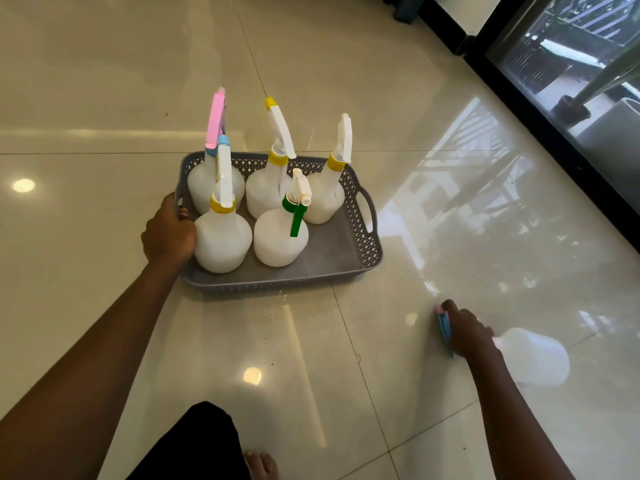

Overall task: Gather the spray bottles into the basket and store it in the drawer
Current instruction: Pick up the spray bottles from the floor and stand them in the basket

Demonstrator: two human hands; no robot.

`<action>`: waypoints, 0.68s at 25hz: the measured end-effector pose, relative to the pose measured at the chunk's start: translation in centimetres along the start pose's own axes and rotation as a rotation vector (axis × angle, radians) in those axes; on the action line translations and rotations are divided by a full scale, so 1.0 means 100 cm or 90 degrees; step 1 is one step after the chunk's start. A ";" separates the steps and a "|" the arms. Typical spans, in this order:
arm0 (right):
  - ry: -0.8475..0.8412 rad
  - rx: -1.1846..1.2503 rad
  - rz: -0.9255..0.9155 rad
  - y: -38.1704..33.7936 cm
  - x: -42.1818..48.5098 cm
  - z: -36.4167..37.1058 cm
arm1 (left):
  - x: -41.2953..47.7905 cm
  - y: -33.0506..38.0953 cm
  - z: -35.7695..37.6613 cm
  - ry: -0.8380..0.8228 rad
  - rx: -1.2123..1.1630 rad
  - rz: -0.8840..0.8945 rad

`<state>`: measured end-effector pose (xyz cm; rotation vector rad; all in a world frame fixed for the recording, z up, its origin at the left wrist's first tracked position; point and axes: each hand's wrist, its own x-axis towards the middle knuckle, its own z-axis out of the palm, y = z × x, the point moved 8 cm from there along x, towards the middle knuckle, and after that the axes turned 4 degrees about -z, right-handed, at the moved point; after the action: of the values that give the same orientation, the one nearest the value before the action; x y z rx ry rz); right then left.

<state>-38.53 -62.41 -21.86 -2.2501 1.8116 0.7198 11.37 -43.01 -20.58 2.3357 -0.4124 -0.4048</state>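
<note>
A grey perforated basket (360,237) sits on the tiled floor. Several white spray bottles stand upright in it, among them one with a pink trigger (215,181), one with a green trigger (280,237) and one with a yellow collar (223,240). My left hand (169,233) grips the basket's left handle. To the right of the basket, another white spray bottle with a blue trigger (533,356) lies on its side on the floor. My right hand (467,332) is closed around its neck and trigger.
A black-framed glass door (568,109) runs along the right side. My knee in dark cloth (204,441) and bare toes (261,465) are at the bottom. Glossy cream floor tiles (86,81) surround the basket.
</note>
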 end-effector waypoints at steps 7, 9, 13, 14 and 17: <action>0.088 0.139 -0.218 -0.082 -0.002 -0.036 | 0.001 -0.001 0.003 0.000 0.013 0.002; 0.161 0.249 -0.281 -0.106 -0.013 -0.064 | 0.001 -0.001 0.003 -0.002 0.011 0.002; 0.236 0.612 -0.372 -0.115 -0.052 -0.140 | 0.000 0.000 0.002 -0.001 0.010 0.002; 0.218 0.731 -0.402 -0.115 -0.064 -0.158 | 0.000 0.001 0.002 -0.001 0.010 0.001; 0.193 0.903 -0.536 -0.122 -0.094 -0.206 | 0.000 0.001 0.002 -0.006 0.012 0.003</action>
<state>-22.85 -59.67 -1.59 -1.6916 0.6834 -0.8383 11.29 -43.20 -20.66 2.3512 -0.4280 -0.4117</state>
